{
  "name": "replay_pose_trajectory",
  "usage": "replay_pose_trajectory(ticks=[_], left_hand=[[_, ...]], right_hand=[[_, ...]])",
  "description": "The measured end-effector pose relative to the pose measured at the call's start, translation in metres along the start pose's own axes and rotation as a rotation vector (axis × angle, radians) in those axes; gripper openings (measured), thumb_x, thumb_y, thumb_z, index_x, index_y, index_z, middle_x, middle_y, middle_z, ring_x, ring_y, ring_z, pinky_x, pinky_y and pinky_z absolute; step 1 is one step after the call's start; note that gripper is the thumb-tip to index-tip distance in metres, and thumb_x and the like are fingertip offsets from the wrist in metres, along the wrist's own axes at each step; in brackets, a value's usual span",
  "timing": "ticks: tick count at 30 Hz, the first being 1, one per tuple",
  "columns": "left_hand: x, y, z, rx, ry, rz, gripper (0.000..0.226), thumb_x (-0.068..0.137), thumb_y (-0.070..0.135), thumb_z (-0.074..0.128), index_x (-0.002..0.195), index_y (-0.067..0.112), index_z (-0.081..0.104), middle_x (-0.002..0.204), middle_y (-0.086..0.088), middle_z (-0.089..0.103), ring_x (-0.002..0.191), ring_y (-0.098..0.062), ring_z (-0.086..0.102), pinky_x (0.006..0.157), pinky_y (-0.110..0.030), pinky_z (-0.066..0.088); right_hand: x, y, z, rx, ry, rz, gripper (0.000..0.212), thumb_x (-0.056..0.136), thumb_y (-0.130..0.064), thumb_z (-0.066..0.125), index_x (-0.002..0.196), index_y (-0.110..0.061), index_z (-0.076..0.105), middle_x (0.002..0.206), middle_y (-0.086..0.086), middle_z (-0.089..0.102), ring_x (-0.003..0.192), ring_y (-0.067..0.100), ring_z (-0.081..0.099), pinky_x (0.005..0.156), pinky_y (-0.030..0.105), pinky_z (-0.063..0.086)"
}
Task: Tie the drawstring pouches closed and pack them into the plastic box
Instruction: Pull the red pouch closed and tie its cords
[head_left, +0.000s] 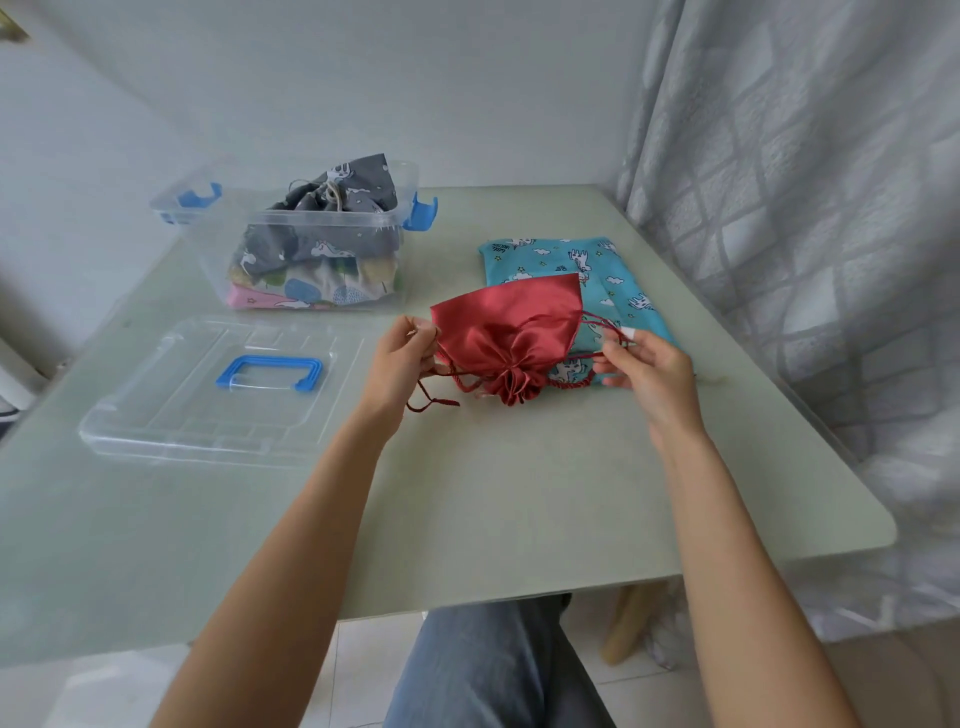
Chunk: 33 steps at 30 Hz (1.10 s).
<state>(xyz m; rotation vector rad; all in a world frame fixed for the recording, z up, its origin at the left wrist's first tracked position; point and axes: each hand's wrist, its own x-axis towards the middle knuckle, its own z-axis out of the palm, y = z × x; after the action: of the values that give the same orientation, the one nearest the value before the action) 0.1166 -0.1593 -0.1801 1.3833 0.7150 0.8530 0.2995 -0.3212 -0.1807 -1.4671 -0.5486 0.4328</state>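
While the red satin pouch (511, 332) lies with its gathered neck toward the person, partly over the blue unicorn pouch (561, 270) on the table (467, 493), the left hand (402, 358) pinches its cord (431, 402) between curled fingers. The right hand (644, 369) pinches the cord on the other side. No writing is legible. 3 pouches fill the plastic box (301, 244).

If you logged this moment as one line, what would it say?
step: tying red pouch | left hand: pinches cord | right hand: pinches cord | plastic box: open, holds pouches | teal pouch: waiting
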Motion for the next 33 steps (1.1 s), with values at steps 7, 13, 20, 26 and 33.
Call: replay_pose_trajectory(ticks=[7, 13, 20, 26, 33], left_hand=[[-0.01, -0.01, -0.003, 0.266, -0.04, 0.088, 0.007, 0.092, 0.01, 0.05, 0.087, 0.012, 0.055, 0.07, -0.001, 0.047, 0.053, -0.004, 0.047, 0.062, -0.024, 0.055], [-0.016, -0.016, -0.001, 0.678, -0.141, 0.322, 0.005, 0.081, 0.021, 0.068, 0.082, 0.02, 0.064, 0.079, 0.01, 0.065, 0.068, 0.002, 0.056, 0.067, -0.014, 0.045], [-0.017, -0.029, 0.004, 0.855, -0.17, 0.333, 0.016, 0.073, 0.015, 0.075, 0.085, 0.017, 0.065, 0.076, 0.008, 0.067, 0.07, -0.018, 0.064, 0.069, -0.037, 0.054], [-0.017, -0.032, 0.0, 0.776, -0.14, 0.342, 0.005, 0.078, 0.015, 0.072, 0.083, 0.016, 0.071, 0.075, 0.002, 0.069, 0.067, -0.015, 0.063, 0.067, -0.026, 0.052], [-0.019, -0.03, -0.005, 0.847, -0.065, 0.302, 0.003, 0.082, 0.016, 0.067, 0.08, 0.017, 0.07, 0.069, 0.007, 0.063, 0.067, -0.014, 0.057, 0.064, -0.023, 0.041]], right_hand=[[-0.007, 0.014, -0.015, -0.49, 0.069, -0.049, 0.015, 0.081, -0.019, 0.07, 0.089, -0.01, 0.062, 0.07, -0.007, 0.069, 0.071, 0.013, 0.067, 0.069, 0.036, 0.053], [-0.019, 0.0, -0.008, -0.907, 0.149, -0.433, 0.024, 0.08, -0.026, 0.069, 0.098, -0.014, 0.06, 0.096, 0.004, 0.06, 0.092, 0.025, 0.057, 0.072, 0.033, 0.043], [-0.02, 0.022, 0.016, -1.055, -0.312, -0.453, 0.024, 0.08, -0.027, 0.07, 0.099, -0.014, 0.063, 0.096, 0.002, 0.065, 0.091, 0.022, 0.055, 0.074, 0.034, 0.045], [-0.013, 0.017, 0.009, -0.913, -0.372, -0.477, 0.011, 0.091, -0.022, 0.058, 0.09, -0.011, 0.059, 0.078, 0.0, 0.06, 0.071, 0.015, 0.051, 0.064, 0.03, 0.037], [-0.012, 0.015, 0.002, -0.761, -0.282, -0.338, 0.02, 0.087, -0.03, 0.063, 0.074, -0.015, 0.067, 0.065, 0.008, 0.063, 0.063, 0.022, 0.056, 0.061, 0.028, 0.039]])
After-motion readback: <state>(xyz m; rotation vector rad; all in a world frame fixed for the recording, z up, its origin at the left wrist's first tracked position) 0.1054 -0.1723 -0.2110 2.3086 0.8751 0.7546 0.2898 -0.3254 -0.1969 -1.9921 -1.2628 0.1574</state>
